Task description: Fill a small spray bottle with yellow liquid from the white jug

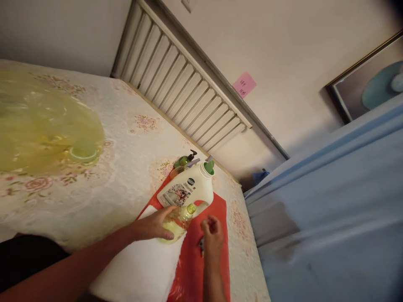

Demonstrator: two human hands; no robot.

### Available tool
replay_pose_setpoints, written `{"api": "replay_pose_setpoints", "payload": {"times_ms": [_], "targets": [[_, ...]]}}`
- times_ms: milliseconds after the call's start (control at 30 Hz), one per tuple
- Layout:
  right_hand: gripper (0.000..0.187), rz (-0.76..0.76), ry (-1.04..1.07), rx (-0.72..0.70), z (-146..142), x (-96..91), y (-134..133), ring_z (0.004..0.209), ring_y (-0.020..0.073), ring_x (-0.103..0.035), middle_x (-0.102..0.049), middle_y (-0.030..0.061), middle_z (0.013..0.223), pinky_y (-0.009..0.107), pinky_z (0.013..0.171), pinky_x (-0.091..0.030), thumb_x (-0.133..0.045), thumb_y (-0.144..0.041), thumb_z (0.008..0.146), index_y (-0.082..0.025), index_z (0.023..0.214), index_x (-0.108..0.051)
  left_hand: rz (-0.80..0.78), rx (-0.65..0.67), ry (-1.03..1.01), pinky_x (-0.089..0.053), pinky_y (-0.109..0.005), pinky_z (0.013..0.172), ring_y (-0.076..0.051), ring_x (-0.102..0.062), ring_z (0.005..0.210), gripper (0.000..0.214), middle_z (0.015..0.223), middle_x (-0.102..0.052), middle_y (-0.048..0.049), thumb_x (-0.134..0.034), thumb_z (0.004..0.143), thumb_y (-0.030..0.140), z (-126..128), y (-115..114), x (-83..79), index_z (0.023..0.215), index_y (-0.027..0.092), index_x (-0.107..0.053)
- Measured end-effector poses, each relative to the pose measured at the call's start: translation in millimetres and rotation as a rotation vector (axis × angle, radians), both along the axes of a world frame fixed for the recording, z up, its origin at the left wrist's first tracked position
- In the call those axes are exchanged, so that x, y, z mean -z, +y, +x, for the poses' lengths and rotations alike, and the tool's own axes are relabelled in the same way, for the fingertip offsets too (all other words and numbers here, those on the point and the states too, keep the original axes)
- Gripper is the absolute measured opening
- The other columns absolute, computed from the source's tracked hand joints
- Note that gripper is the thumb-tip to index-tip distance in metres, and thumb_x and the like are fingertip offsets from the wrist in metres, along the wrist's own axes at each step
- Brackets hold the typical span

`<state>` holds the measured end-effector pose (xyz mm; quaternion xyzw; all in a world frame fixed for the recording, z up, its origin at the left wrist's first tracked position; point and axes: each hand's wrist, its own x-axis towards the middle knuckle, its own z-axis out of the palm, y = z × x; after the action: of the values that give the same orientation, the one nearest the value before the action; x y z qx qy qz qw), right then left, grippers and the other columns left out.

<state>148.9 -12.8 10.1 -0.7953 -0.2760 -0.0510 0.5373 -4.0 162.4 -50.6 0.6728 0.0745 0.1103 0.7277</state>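
Observation:
My left hand (pixel 155 224) is wrapped around a small bottle of yellow liquid (pixel 179 222) with a yellow cap, lying on a red plastic sheet (pixel 217 209). My right hand (pixel 213 239) hovers just right of the bottle with fingers curled; something small and dark shows under it, unclear what. Behind the yellow bottle lies a large white detergent jug (pixel 185 188) with a green cap and a picture label. A green pump bottle (pixel 183 160) lies beyond the jug.
A white pad (pixel 141 268) lies on the red sheet under my left arm. The floral bedspread (pixel 126 138) carries a yellow translucent bag or cover (pixel 40 126) at left. A slatted panel (pixel 185 88) leans on the wall. Blue fabric (pixel 330 209) fills the right.

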Motion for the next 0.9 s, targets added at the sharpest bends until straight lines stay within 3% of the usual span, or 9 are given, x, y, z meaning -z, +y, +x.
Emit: {"api": "replay_pose_setpoints", "payload": {"times_ms": [133,200,300,500,600,900], "targets": [[0.063,0.042,0.074,-0.047,34.0,-13.2,18.4,0.100,0.0233,-0.066,-0.070,0.0113,0.112,0.037,0.088,-0.052,-0.075,-0.040,0.068,-0.015,0.124,-0.059,-0.139,0.105,-0.074,-0.044,-0.043,0.106,-0.035,-0.049,0.132,0.096,0.143,-0.055,-0.0086,-0.082,0.059,0.030,-0.1,0.1,-7.2,0.145,0.023,-0.040],[0.060,0.031,0.113,-0.163,40.5,-17.0,31.2,0.102,0.0236,-0.065,-0.070,0.0111,0.114,0.036,0.088,-0.052,-0.075,-0.039,0.067,-0.015,0.121,-0.062,-0.179,0.146,-0.096,-0.045,-0.044,0.106,-0.035,-0.052,0.130,0.096,0.140,-0.059,-0.0074,-0.084,0.057,0.030,-0.1,-0.4,-10.2,0.143,0.023,-0.042],[0.043,0.029,0.226,-0.300,42.7,-17.4,50.5,0.090,0.0226,-0.066,-0.074,0.0086,0.099,0.034,0.081,-0.051,-0.073,-0.036,0.066,-0.014,0.102,-0.069,-0.155,0.152,-0.081,-0.045,-0.043,0.106,-0.036,-0.052,0.130,0.100,0.139,-0.059,-0.0072,-0.086,0.054,0.032,0.0,0.0,-9.8,0.144,0.024,-0.043],[0.015,0.094,0.323,-0.292,42.8,-11.7,75.8,0.056,0.0147,-0.053,-0.062,-0.0014,0.057,0.027,0.057,-0.043,-0.064,-0.029,0.059,-0.017,0.066,-0.061,-0.037,0.137,-0.068,-0.047,-0.040,0.103,-0.036,-0.054,0.127,0.094,0.137,-0.061,-0.0053,-0.085,0.056,0.036,0.3,3.6,-3.0,0.141,0.025,-0.048],[0.012,0.092,0.323,-0.291,39.2,-14.2,82.2,0.049,0.0131,-0.047,-0.055,-0.0036,0.049,0.026,0.052,-0.038,-0.064,-0.028,0.058,-0.018,0.061,-0.057,-0.008,0.129,-0.043,-0.048,-0.040,0.102,-0.036,-0.057,0.122,0.096,0.131,-0.064,-0.0062,-0.087,0.053,0.036,1.0,3.9,-2.0,0.140,0.023,-0.049],[0.015,0.088,0.189,-0.207,24.9,-30.7,102.9,0.047,0.0114,-0.040,-0.047,-0.0078,0.047,0.025,0.048,-0.032,-0.067,-0.029,0.059,-0.021,0.065,-0.055,0.102,0.156,-0.053,-0.038,-0.046,0.112,-0.037,-0.050,0.130,0.100,0.142,-0.057,-0.0071,-0.090,0.050,0.032,0.0,5.7,-2.7,0.141,0.027,-0.050]]}}
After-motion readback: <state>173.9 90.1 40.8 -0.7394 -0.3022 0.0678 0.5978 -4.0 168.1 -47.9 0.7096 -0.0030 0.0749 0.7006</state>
